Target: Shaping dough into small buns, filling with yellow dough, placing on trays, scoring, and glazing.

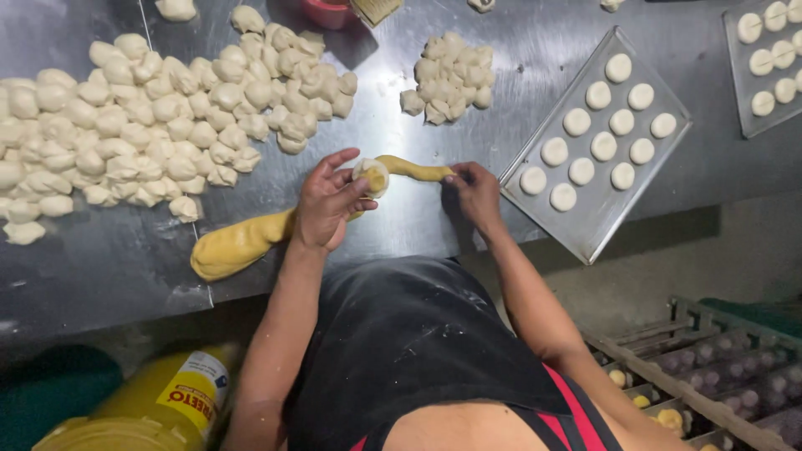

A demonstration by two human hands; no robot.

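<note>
Centrally, left hand point(330, 205) fingers cupping dough disc point(371, 175), right hand point(474, 190) fingers pinching yellow rope point(413, 170), tray point(535, 142) edge nr.

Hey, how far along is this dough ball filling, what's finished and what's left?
Done: eleven smooth balls sit on the near tray, more on a second tray. In hand: the left hand cups a dough piece with yellow filling, while the right hand pinches the end of the yellow filling roll. Left: the big pile of plain dough pieces and a smaller pile.
</note>
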